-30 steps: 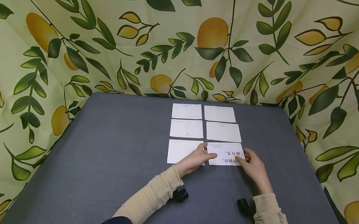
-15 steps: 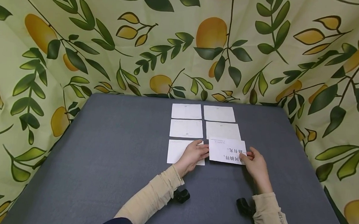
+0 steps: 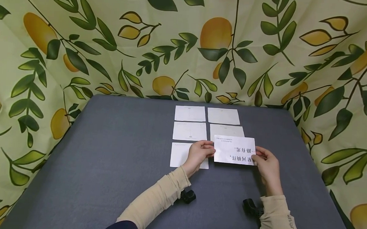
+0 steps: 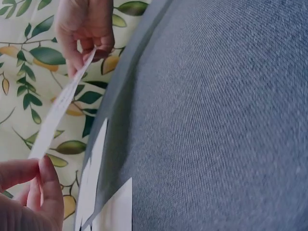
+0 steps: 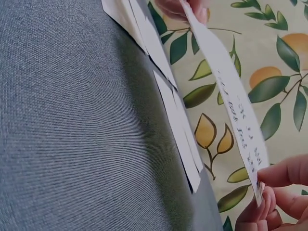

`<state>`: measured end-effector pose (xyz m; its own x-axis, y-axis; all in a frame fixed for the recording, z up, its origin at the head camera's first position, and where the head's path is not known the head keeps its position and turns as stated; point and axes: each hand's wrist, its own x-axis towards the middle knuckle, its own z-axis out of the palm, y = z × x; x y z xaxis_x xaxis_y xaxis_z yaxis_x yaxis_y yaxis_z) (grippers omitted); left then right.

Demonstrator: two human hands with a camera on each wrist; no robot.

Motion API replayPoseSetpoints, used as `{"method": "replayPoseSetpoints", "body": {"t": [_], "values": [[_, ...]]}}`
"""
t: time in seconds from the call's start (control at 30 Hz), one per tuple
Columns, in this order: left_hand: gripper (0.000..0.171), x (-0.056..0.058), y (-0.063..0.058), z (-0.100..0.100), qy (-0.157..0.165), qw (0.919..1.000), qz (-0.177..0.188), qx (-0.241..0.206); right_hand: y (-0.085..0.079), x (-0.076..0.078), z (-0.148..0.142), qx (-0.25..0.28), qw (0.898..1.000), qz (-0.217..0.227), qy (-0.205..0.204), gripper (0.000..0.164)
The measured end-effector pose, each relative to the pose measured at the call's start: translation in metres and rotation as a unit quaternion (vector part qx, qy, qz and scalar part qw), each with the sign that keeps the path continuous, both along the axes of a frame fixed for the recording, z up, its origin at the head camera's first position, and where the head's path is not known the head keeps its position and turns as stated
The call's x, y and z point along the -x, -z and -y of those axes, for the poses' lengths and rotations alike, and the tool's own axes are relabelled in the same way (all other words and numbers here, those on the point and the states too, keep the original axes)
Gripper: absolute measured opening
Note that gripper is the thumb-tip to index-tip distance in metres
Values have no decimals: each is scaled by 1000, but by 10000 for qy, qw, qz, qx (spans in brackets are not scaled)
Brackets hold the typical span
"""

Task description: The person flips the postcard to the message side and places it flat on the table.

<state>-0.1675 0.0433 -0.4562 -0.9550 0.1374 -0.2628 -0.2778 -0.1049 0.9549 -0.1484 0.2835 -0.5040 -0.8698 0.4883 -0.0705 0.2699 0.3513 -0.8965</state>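
A white card point(image 3: 234, 149) with dark Chinese characters, upside down in the head view, is held up off the table by both hands. My left hand point(image 3: 197, 156) pinches its left edge between thumb and fingers. At the right edge my right hand point(image 3: 266, 167) pinches it the same way. Both wrist views show the card edge-on and raised, with a shadow on the cloth below. Below the left hand lies a white card point(image 3: 179, 155), partly covered by that hand. Behind the held card is another white card point(image 3: 226, 130), its lower part hidden.
Further white cards lie in rows toward the back: a back-left card point(image 3: 189, 113), a back-right card point(image 3: 223, 116) and a middle-left card point(image 3: 190, 131). They rest on a grey cloth-covered table point(image 3: 122, 152). A leaf-and-fruit patterned curtain point(image 3: 175, 41) surrounds its back and sides.
The printed card has risen from the table's front-right spot, toward the back and slightly right. My left hand let its edge slip briefly, then pinched it; the right hand kept its grip.
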Motion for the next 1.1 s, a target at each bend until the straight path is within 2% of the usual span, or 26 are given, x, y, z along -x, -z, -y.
{"method": "replayPoseSetpoints", "body": {"t": [0.07,0.17,0.3,0.43,0.53,0.63,0.73,0.83,0.93,1.0,1.1], "values": [[25,1,-1,1,31,9998,-89,163,4,3,-2,134,9998,-108,125,35],[18,3,-4,1,79,9986,-320,415,-2,0,0,388,9986,-342,150,25],[11,4,-5,0,125,9957,-662,639,-29,-11,9,638,9963,-567,101,12],[9,4,-4,1,239,9908,-934,949,-55,-23,17,1378,9884,-633,-119,1],[10,5,-3,3,351,9870,-1086,1131,-61,-27,14,2195,9723,-713,-363,8],[15,5,-1,4,453,9841,-1205,1223,-60,-28,10,2448,9658,-648,-548,16],[19,5,0,6,511,9807,-1304,1367,-57,-29,5,2274,9712,-407,-581,20],[17,6,1,7,621,9754,-1401,1586,-53,-27,2,1835,9812,-73,-588,18],[14,7,0,9,863,9638,-1596,1954,-50,-26,-1,1248,9884,265,-824,14],[15,7,0,10,1085,9514,-1790,2257,-48,-24,-3,680,9901,488,-1129,27],[18,7,1,9,1438,9257,-2069,2821,-46,-21,-3,-95,9842,790,-1584,42]]}}
